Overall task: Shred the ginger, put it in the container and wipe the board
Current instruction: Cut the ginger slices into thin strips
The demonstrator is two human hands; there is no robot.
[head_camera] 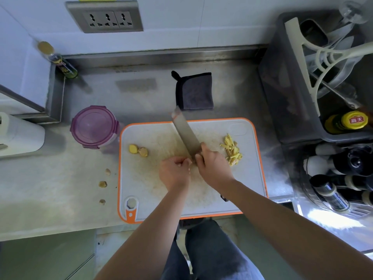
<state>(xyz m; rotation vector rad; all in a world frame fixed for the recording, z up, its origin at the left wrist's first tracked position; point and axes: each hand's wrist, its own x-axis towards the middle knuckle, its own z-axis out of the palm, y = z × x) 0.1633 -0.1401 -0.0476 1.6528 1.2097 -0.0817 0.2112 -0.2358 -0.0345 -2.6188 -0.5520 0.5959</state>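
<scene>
Counter (60,199): steel, carrying the board at its near edge, with three small peel scraps (103,184) in a row just left of the board.
Board (248,178): white with an orange rim, its near edge hanging slightly over the counter's front edge; hanging hole at its near left corner.
Left hand (174,172): in the middle of the board, fingers curled down beside the blade; what lies under them is hidden, so I cannot tell if it holds anything.
Right hand (214,166): wrapped tight around the knife handle, touching the left hand.
Knife (186,134): broad blade slanting away toward the board's far edge, its tip past that edge, near the cloth.
Ginger shreds (232,150): a loose yellow pile near the board's right edge, just beside the right hand.
Ginger chunks (138,150): two pieces touching, near the board's left edge.
Container (94,126): clear, purple clip lid on, standing on the counter just off the board's far left corner.
Cloth (194,91): dark, folded square, beyond the board's far edge.
Bottle (60,63): gold cap, in the counter's far left corner.
Bin (282,98): grey, at the counter's right edge.
</scene>
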